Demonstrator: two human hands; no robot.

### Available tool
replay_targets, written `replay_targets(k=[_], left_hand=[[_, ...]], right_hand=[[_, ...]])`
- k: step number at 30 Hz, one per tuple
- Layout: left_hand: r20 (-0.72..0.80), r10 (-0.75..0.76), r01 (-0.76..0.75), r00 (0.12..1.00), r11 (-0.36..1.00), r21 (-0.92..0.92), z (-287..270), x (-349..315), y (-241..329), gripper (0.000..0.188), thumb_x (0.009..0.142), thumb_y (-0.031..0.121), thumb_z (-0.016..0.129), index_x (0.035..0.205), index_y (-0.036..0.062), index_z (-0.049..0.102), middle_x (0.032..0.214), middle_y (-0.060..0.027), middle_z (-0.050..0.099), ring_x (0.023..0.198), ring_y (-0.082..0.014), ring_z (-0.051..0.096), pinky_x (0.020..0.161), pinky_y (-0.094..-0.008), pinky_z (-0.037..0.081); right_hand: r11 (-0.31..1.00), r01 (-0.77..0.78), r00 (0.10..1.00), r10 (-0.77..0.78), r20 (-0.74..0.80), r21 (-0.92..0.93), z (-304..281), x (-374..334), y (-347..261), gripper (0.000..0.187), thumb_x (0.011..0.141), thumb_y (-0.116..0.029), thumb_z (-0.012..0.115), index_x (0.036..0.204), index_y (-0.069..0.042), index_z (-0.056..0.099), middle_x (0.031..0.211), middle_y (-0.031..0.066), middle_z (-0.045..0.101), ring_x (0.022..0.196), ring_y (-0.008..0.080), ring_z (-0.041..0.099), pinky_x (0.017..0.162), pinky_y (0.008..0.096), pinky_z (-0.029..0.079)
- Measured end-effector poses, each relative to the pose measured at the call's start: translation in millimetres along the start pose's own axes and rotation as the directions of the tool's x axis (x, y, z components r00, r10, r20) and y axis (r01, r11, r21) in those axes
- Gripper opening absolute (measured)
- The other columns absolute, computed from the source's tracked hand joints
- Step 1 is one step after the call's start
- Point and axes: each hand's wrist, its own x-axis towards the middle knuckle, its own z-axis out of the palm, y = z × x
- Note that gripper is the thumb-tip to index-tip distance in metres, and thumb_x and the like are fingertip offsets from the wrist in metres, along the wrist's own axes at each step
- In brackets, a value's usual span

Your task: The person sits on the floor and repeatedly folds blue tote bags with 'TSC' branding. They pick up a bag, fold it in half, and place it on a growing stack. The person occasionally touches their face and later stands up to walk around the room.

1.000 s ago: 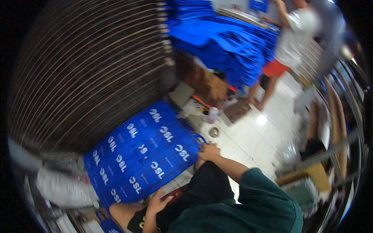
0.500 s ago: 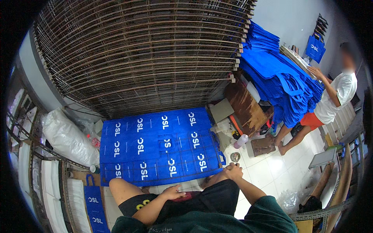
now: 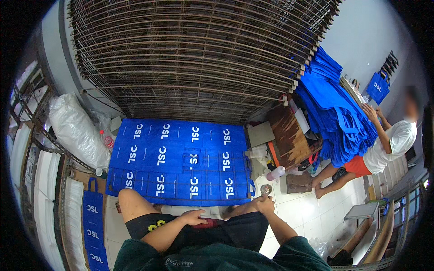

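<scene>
My left hand [image 3: 193, 217] lies on my lap with the fingers stretched out and nothing in it. Over my right knee, my right hand [image 3: 265, 204] has its fingers bent together; whether something small is between them I cannot make out. Just beyond those fingers, a small round dish [image 3: 266, 189] with bits in it stands on the floor. In front of my knees spreads a layer of blue fabric bags [image 3: 176, 158] with white print, under a thin wire grid. Neither hand touches the bags.
Stacked metal racks [image 3: 190, 58] rise beyond the bags. A pale bottle [image 3: 275, 173] and a brown block [image 3: 299, 184] stand at right. A co-worker [image 3: 393, 140] stands by a pile of blue bags [image 3: 334, 117]. At left are a plastic-wrapped bundle [image 3: 77, 131] and a cup [image 3: 100, 172].
My view has tilted and shifted, so the racks and blue pile sit further right. My right hand's fingers look more bunched. The co-worker's hands look raised and apart. My left hand stays on my lap.
</scene>
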Motion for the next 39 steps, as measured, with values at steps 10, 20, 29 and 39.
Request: replay_targets(k=[10, 20, 29, 39], left_hand=[[0.023, 0.028, -0.03, 0.999, 0.995, 0.096, 6.8, 2.7, -11.8, 0.062, 0.07, 0.028, 0.06, 0.127, 0.0163, 0.04, 0.118, -0.0124, 0.053, 0.11, -0.0289, 0.048, 0.092, -0.039, 0.039], [-0.049, -0.031, 0.041, 0.998, 0.975, 0.22, 0.8, -7.6, 0.0, 0.066, 0.072, 0.038, 0.063, 0.129, 0.0177, 0.038, 0.124, -0.013, 0.048, 0.115, -0.0298, 0.045, 0.093, -0.0411, 0.039], [-0.127, 0.075, -0.048, 0.989, 0.977, 0.206, 15.1, 3.0, -14.9, 0.058, 0.075, 0.031, 0.06, 0.127, 0.0177, 0.039, 0.118, -0.0143, 0.052, 0.11, -0.0315, 0.049, 0.09, -0.0437, 0.04], [-0.134, 0.011, 0.027, 0.991, 0.959, 0.283, 10.8, -2.0, -2.9, 0.033, 0.073, 0.032, 0.059, 0.104, 0.0189, 0.061, 0.103, -0.0116, 0.059, 0.1, -0.031, 0.055, 0.082, -0.0465, 0.044]], right_hand=[[0.999, 0.001, 1.0, -0.001, -0.003, -0.038, -7.5, -7.3, -8.2, 0.055, 0.066, -0.04, 0.058, 0.117, -0.02, 0.053, 0.124, 0.014, 0.043, 0.113, 0.0383, 0.042, 0.089, 0.0485, 0.041], [0.998, 0.037, 0.999, -0.039, -0.028, -0.043, 12.3, 5.8, 6.7, 0.054, 0.066, -0.038, 0.057, 0.118, -0.023, 0.052, 0.121, 0.0138, 0.043, 0.11, 0.0388, 0.044, 0.087, 0.0483, 0.043], [0.994, 0.071, 0.996, -0.075, -0.056, -0.08, 13.7, 7.4, 10.0, 0.056, 0.067, -0.04, 0.056, 0.119, -0.021, 0.05, 0.118, 0.0161, 0.045, 0.107, 0.0408, 0.045, 0.086, 0.0495, 0.043], [0.997, 0.052, 0.995, -0.056, -0.084, -0.052, 18.0, 8.7, 9.4, 0.051, 0.068, -0.039, 0.059, 0.114, -0.02, 0.054, 0.12, 0.0178, 0.046, 0.108, 0.0407, 0.046, 0.09, 0.0464, 0.041]])
